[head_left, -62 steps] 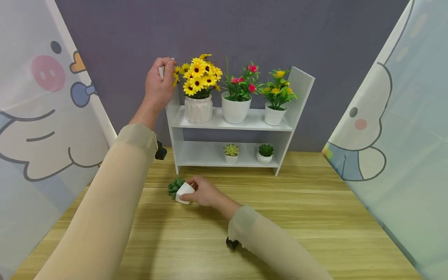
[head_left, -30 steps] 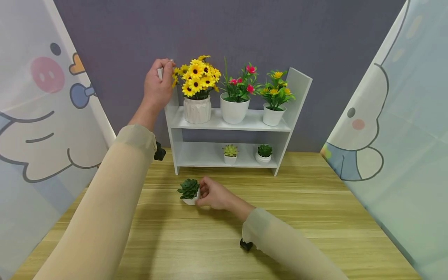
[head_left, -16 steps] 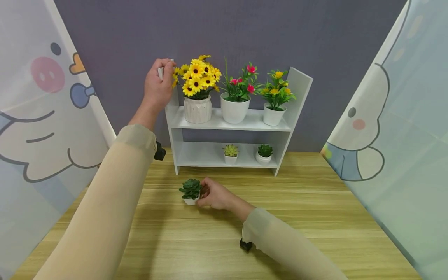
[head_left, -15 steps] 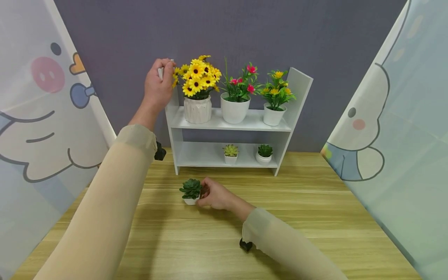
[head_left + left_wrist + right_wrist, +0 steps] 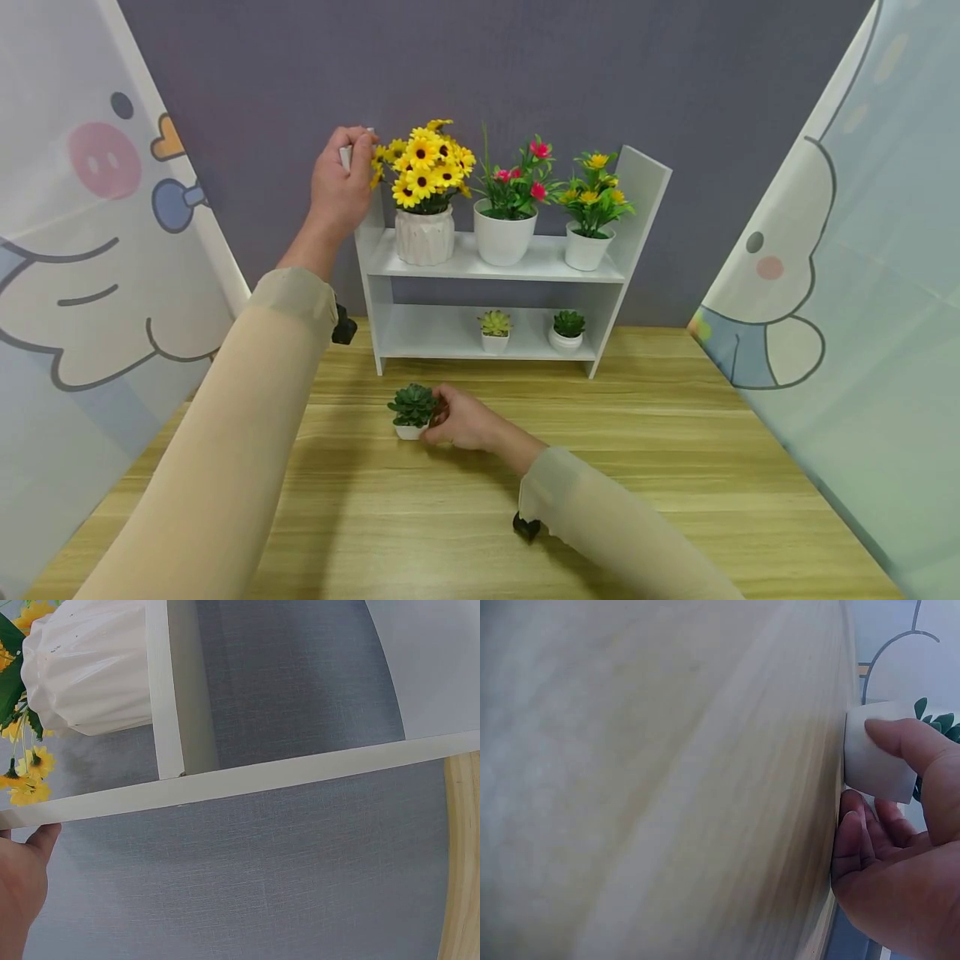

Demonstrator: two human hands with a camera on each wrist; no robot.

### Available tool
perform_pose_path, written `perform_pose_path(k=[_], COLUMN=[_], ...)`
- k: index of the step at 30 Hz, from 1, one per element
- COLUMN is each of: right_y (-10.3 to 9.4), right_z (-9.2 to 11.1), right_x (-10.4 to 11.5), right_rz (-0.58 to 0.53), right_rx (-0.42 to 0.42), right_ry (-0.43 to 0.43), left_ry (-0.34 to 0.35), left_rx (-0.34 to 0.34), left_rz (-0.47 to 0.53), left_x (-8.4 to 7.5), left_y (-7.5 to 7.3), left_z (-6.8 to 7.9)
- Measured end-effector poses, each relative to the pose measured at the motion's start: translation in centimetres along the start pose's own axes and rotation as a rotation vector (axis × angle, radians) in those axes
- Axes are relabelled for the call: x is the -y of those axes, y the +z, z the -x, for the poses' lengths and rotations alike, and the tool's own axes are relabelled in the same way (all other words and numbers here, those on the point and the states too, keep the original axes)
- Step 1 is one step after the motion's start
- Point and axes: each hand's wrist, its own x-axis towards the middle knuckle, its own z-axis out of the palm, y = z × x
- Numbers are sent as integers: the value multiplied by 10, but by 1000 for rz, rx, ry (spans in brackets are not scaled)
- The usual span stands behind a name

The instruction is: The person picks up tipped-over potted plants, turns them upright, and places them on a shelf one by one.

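My left hand [image 5: 341, 179] grips the top of the left side panel of a white two-tier shelf [image 5: 495, 268]. In the left wrist view its fingers [image 5: 46, 838] wrap the panel's edge. On the wooden table in front of the shelf, my right hand [image 5: 468, 421] holds a small potted succulent [image 5: 413, 406] by its white pot. The plant stands upright with dark green leaves. In the right wrist view the thumb [image 5: 900, 739] lies along the white pot [image 5: 877, 761], whose base is right at the tabletop, with the other fingers curled behind it.
The upper tier bears pots of yellow daisies [image 5: 424, 187], red flowers [image 5: 507, 225] and yellow-green flowers [image 5: 589, 237]. On the lower tier stand a pale succulent [image 5: 495, 331] and a dark green succulent [image 5: 567, 330]. Cartoon-printed panels flank the table [image 5: 675, 467].
The succulent in my right hand has gone from tipped on its side to upright and shifted a little right. My left hand has stayed on the shelf's side panel.
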Motion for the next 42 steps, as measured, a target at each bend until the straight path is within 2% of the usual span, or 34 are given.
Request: perform_pose_path(k=[9, 17, 31, 42], right_y=[0, -1, -20, -32], right_z=[1, 0, -25, -46], right_x=[-1, 0, 18, 17], right_rz=[-58, -47, -156, -204], right_rx=[14, -14, -162, -243], right_ry=[5, -3, -57, -36], left_ry=[8, -7, 0, 3], left_rx=[-5, -1, -8, -8], left_rz=[7, 5, 15, 6], left_x=[1, 1, 2, 2], left_y=[1, 2, 2, 2], left_z=[-1, 0, -2, -3])
